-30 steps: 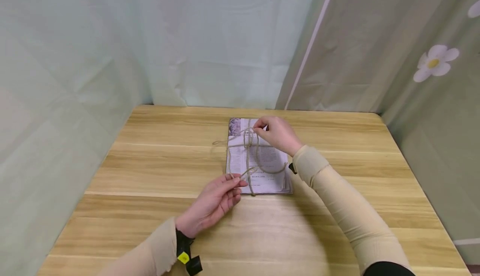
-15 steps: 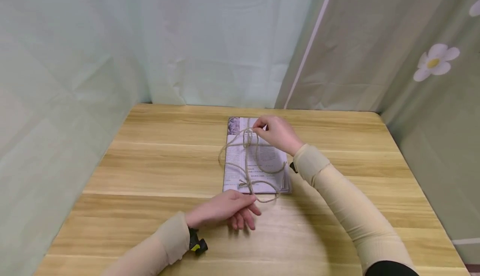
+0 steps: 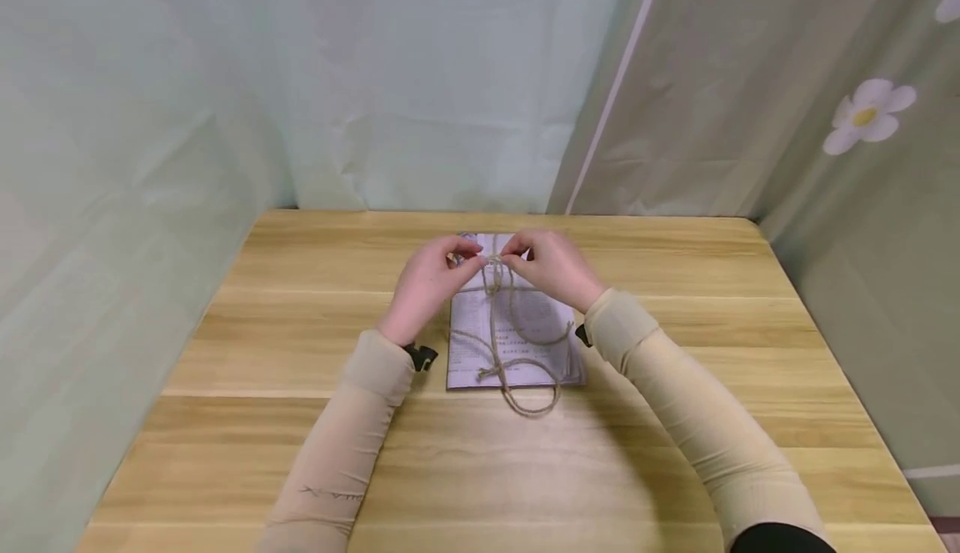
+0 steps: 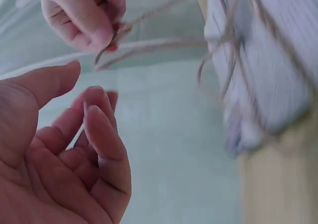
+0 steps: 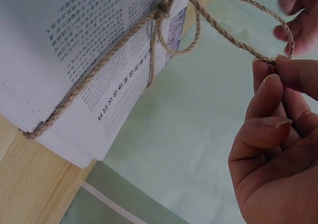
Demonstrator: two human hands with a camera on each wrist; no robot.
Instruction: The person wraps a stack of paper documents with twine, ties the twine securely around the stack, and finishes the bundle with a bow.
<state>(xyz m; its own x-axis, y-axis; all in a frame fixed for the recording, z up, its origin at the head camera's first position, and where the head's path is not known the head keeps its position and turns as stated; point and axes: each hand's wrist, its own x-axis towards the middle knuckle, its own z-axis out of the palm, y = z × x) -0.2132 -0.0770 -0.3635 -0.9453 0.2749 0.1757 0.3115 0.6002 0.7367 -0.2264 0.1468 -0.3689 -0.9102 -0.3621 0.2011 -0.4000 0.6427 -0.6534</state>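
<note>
A stack of printed newspaper sheets (image 3: 467, 368) lies on the table, with jute twine (image 3: 557, 393) crossing it both ways. The twine's knot (image 5: 163, 9) shows clearly in the right wrist view, with a small loop hanging beside it. My right hand (image 3: 558, 268) pinches a bight of twine between thumb and index finger, above the far part of the stack. Facing it, my left hand (image 3: 429, 279) has thumb and fingers apart. In the left wrist view nothing lies between those fingers, and the looped twine (image 4: 149, 47) is just beyond them.
The wooden table (image 3: 300, 353) surrounds the stack. Pale green cloth (image 3: 435, 77) hangs behind its far edge and along the sides. One loose twine tail curls over the stack's near edge onto the table; another reaches its right edge.
My left hand let go of the twine end near the stack's front, then moved up beside the right hand. That end now lies curled at the near edge. The right hand stays put.
</note>
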